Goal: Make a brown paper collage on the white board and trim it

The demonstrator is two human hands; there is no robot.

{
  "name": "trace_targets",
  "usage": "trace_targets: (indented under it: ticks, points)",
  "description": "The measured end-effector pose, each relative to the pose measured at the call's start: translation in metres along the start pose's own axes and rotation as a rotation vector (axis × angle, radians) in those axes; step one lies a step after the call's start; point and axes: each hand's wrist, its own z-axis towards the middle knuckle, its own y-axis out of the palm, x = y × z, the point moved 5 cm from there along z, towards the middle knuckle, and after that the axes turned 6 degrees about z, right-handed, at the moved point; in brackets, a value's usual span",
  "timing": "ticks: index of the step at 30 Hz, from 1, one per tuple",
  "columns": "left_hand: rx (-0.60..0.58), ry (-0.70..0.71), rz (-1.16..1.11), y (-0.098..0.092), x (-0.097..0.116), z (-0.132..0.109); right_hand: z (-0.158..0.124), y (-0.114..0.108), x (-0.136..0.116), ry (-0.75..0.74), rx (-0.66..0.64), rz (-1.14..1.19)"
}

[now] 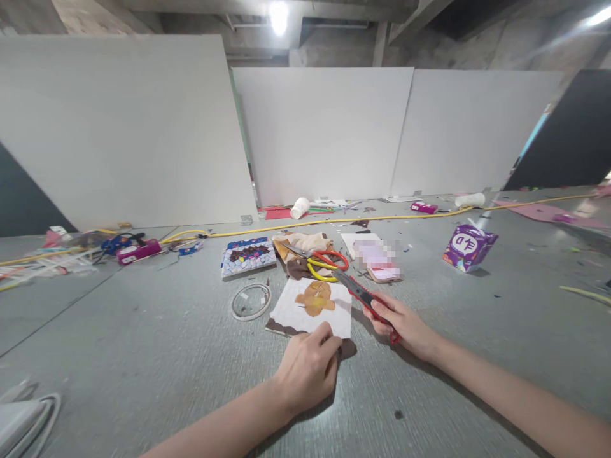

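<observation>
My right hand (396,324) is wrapped round a red and black utility knife (365,296), its front end pointing up and left over the right edge of a white sheet (289,308). An orange-brown cutout (316,299) with a yellowish middle lies on that sheet. My left hand (309,364) is closed at the sheet's front edge, and its fingertips are hidden. Dark brown scalloped material (281,328) shows under the sheet's front left edge, and more of it lies beside my left fingers. Behind the sheet, scissors (327,264) with red and yellow handles rest on brown and cream cloth (303,245).
A decorated panel (248,256) and a white ring (251,301) lie on the left. To the right are a partly blurred phone (386,275) and a purple packet (470,247). A yellow cable (334,221) crosses the floor before white boards (324,133).
</observation>
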Motion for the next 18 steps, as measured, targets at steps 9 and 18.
trace_targets:
  ticks: [9,18]
  points:
    - [0.004,0.023,0.015,-0.0009,0.0010,0.0011,0.0003,-0.0017,-0.0008,0.086,0.120,-0.106]
    - [0.003,0.039,0.007,0.0001,0.0018,-0.0001,-0.0034,0.0014,-0.0047,0.006,0.058,-0.078]
